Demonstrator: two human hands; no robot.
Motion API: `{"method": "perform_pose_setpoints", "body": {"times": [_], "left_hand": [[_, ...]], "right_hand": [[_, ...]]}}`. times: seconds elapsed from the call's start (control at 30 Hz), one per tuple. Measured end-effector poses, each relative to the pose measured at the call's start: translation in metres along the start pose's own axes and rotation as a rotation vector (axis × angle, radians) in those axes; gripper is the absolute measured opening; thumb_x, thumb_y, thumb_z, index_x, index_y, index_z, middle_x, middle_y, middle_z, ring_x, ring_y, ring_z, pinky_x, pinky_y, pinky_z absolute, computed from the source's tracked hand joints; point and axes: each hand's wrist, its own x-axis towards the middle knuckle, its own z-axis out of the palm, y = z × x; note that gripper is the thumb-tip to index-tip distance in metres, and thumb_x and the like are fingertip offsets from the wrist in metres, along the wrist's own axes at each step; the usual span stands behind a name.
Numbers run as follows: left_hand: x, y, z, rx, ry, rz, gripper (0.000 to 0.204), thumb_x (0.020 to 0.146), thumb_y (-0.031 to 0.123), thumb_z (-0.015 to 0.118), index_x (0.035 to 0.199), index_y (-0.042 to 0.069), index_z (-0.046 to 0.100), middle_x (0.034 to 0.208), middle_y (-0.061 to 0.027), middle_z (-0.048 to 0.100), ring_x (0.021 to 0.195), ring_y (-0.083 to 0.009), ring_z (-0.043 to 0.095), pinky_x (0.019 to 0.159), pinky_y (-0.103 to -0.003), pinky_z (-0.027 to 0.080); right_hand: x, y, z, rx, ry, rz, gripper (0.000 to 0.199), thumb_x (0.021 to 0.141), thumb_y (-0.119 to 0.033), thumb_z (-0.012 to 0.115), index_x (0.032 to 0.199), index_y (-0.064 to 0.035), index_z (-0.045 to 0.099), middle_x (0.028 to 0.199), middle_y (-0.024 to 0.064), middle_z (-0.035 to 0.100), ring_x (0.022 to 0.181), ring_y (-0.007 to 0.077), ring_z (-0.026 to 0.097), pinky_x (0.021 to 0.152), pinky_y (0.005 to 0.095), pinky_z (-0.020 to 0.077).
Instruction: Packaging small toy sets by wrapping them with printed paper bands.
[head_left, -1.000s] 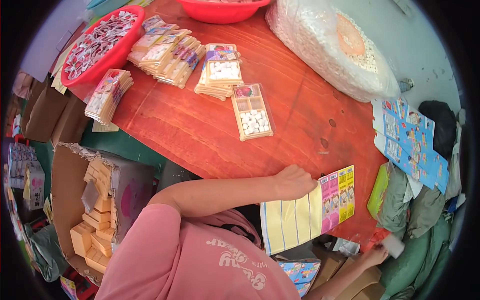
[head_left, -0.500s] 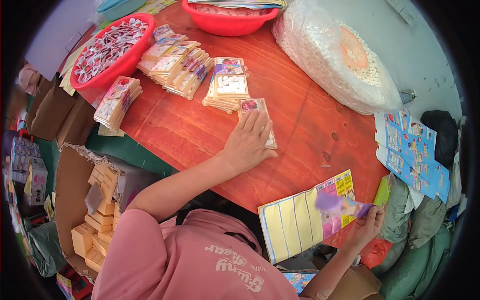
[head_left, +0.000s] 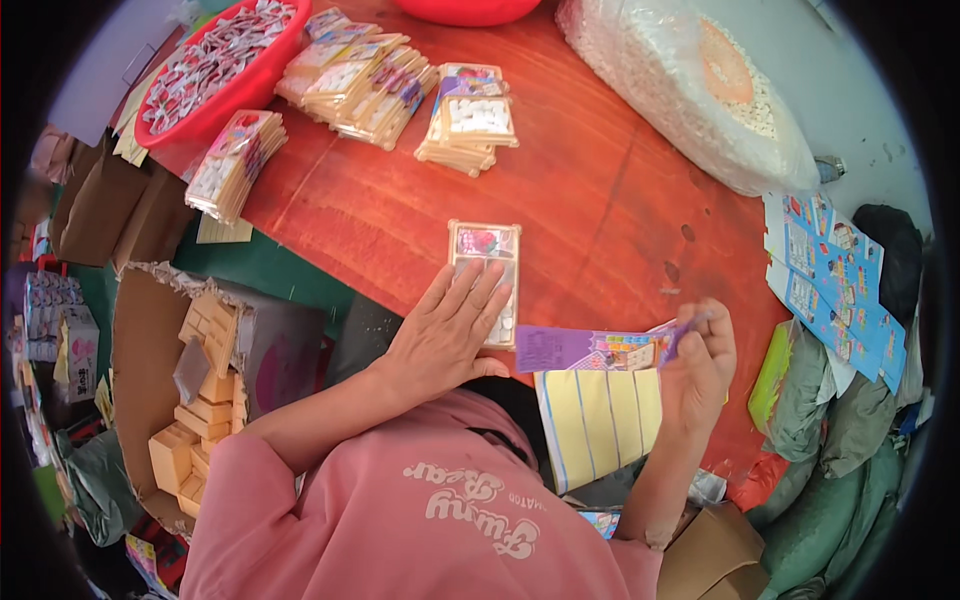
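Note:
My left hand (head_left: 440, 330) lies with its fingers stretched out on a small cream plastic tray (head_left: 484, 228) near the table's front edge. The tray has a pink printed packet at its top and white pieces showing beside my fingers. In my right hand (head_left: 700, 365), a purple printed strip (head_left: 560, 350) is pinched by its right end. The strip reaches left, its free end close to the tray's lower right corner. Under it, a pale yellow sheet (head_left: 600, 425) with blue lines hangs over the table edge.
Stacks of filled trays (head_left: 360, 85) stand at the far left, near a red basin (head_left: 290, 60) of small packets. A clear bag (head_left: 640, 90) of white pieces lies at the back right. A cardboard box (head_left: 135, 380) with cream trays is at my left; blue printed cards (head_left: 835, 290) lie right.
My left hand has drawn the tray toward me, away from the stack. My right hand has brought the purple strip up and left, toward the tray.

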Motion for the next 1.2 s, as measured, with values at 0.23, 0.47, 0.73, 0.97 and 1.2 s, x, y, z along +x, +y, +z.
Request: {"method": "perform_pose_setpoints", "body": {"times": [0.23,0.47,0.73,0.97,1.2], "left_hand": [[0.004,-0.004,0.002,-0.008,0.053,0.034,0.104,0.07,0.071,0.049,0.138,-0.005,0.026,0.144,-0.0208,0.026,0.137,-0.0352,0.015,0.111,-0.049,0.009],[-0.01,-0.021,-0.023,-0.339,0.23,0.014,0.125,0.055,0.069,0.068,0.141,-0.004,0.015,0.143,-0.0249,0.024,0.135,-0.0393,0.019,0.11,-0.051,0.013],[0.006,-0.033,-0.028,-1.607,0.413,-0.482,0.051,0.083,0.016,0.067,0.125,-0.001,0.042,0.094,-0.0068,0.059,0.075,-0.0073,0.057,0.062,-0.021,0.047],[0.012,-0.047,-0.028,-1.452,0.323,-0.612,0.037,0.085,0.006,0.057,0.119,-0.002,0.047,0.085,-0.0063,0.061,0.066,-0.0057,0.056,0.056,-0.021,0.047],[0.002,-0.044,-0.04,-1.276,0.313,-0.533,0.042,0.086,0.006,0.058,0.126,0.003,0.045,0.077,-0.0004,0.059,0.064,-0.0037,0.052,0.056,-0.018,0.044]], "right_hand": [[0.008,0.027,0.041,0.145,-0.048,0.086,0.031,0.078,0.004,0.065,0.105,-0.0039,0.051,0.092,0.0058,0.06,0.078,0.0107,0.058,0.07,0.0235,0.0486],[0.016,0.054,0.05,0.156,0.018,0.147,0.023,0.082,0.002,0.063,0.101,-0.0035,0.051,0.087,0.0045,0.06,0.077,0.0109,0.061,0.067,0.0243,0.0515],[0.024,0.08,0.067,-0.064,0.104,0.117,0.026,0.079,0.001,0.067,0.098,-0.0021,0.049,0.085,0.0062,0.061,0.071,0.0116,0.06,0.064,0.024,0.0522],[0.024,0.094,0.065,-0.197,0.145,0.155,0.029,0.078,0.001,0.068,0.098,-0.0017,0.047,0.085,0.008,0.061,0.071,0.0119,0.06,0.063,0.0241,0.0522],[0.022,0.087,0.061,-0.035,0.093,0.1,0.029,0.079,0.003,0.067,0.1,-0.0023,0.048,0.087,0.0071,0.06,0.074,0.0121,0.06,0.065,0.0237,0.0519]]}}
